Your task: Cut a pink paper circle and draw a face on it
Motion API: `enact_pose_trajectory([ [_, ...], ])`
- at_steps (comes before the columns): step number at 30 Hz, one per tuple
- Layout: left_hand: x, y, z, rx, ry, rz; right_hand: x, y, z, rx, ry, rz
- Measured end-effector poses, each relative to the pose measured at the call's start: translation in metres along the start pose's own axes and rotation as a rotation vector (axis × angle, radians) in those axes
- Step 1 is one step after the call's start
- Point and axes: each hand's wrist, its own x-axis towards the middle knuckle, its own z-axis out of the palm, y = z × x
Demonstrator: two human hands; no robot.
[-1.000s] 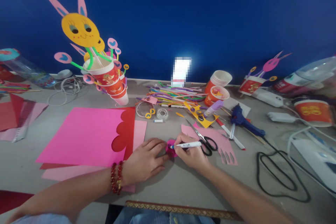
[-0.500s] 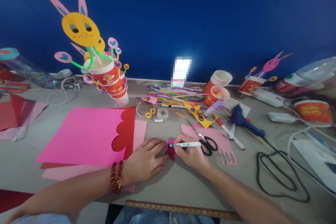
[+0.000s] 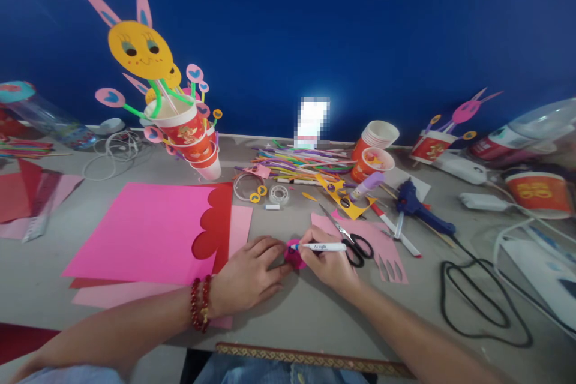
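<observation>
My right hand (image 3: 330, 261) is closed around a white acrylic marker (image 3: 324, 246), its blue tip at a small round of magenta paper (image 3: 296, 257) that lies on the table. A dark mark shows on the paper's left part. My left hand (image 3: 249, 270) lies flat with its fingers stretched out, the fingertips at the paper's left edge. A white marker cap (image 3: 272, 207) rests on the table beyond my hands. Just right of my right hand are black-handled scissors (image 3: 355, 245), lying partly over cut pink paper (image 3: 373, 240).
Pink and red sheets (image 3: 148, 228) are stacked at left, before decorated paper cups (image 3: 180, 132). Pipe cleaners (image 3: 301, 162) lie in a heap at the back. A blue glue gun (image 3: 418, 210) and its black cord (image 3: 477, 312) are at right. A tape roll (image 3: 278, 194) lies mid-table.
The marker tip has shifted slightly over the magenta round, and more of the paper with its dark mark shows. My left hand stays nearly in place.
</observation>
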Motion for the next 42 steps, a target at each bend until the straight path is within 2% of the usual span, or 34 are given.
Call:
enact_pose_trajectory([
  [22, -0.0005, 0.0000, 0.0007, 0.011, 0.010, 0.001, -0.0008, 0.0025, -0.0006, 0.016, 0.027, -0.005],
  [42, -0.0003, -0.0002, 0.0006, 0.010, -0.001, -0.001, -0.0027, 0.0027, -0.0002, 0.051, -0.010, -0.011],
])
